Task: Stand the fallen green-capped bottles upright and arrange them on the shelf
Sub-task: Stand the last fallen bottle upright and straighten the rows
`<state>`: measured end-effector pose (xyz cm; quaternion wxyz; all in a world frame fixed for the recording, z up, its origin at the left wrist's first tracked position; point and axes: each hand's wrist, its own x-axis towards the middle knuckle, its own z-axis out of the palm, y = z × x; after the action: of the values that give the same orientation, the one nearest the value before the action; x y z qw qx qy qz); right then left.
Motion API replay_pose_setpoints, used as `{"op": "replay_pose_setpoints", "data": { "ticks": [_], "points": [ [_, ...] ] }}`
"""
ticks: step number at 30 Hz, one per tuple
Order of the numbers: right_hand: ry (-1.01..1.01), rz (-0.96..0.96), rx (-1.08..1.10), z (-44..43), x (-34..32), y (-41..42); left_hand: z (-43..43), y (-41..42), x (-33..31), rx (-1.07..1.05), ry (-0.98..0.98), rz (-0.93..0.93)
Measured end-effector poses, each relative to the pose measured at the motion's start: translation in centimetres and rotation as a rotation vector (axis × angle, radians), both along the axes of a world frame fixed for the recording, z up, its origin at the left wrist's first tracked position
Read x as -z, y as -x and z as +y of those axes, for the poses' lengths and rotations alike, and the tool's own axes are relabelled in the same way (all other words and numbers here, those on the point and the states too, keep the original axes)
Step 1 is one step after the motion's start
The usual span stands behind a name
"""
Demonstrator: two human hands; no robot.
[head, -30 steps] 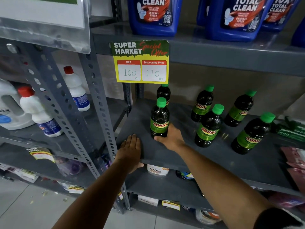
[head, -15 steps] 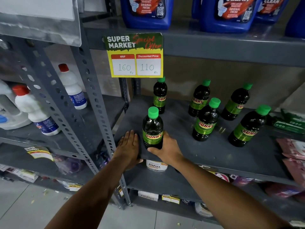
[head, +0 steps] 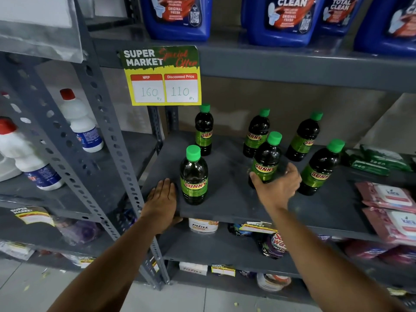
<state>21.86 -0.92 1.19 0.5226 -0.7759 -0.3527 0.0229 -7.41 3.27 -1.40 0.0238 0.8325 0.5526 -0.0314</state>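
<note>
- Left hand (head: 162,200) lies flat, fingers spread, on the shelf (head: 227,199) front edge, gripping nothing.
- Front-left bottle (head: 193,176) stands free just beside it.
- Right hand (head: 278,189) wraps the middle bottle (head: 266,159); bare shelf lies between them.

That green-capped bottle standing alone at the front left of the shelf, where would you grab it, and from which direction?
Around its labelled middle, coming from the open front edge of the shelf. The front-left bottle stands upright with a round, even body there, while its neck narrows towards the cap. The left hand lies flat beside it, so approaching from the front or right looks clearest.
</note>
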Motion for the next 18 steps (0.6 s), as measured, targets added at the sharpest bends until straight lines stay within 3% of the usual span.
{"op": "replay_pose_setpoints", "data": {
  "ticks": [4,11,18],
  "points": [
    [0.132,0.124,-0.224,1.0,-0.9,-2.8,0.1,-0.4,-0.4,-0.009,0.033,0.025],
    [0.180,0.012,-0.236,0.9,-0.5,-2.4,0.0,-0.4,-0.4,-0.019,0.040,0.029],
    [0.189,0.017,-0.321,-2.1,-0.1,-1.7,-0.1,-0.1,0.3,-0.005,-0.026,0.009]
  ]
}}
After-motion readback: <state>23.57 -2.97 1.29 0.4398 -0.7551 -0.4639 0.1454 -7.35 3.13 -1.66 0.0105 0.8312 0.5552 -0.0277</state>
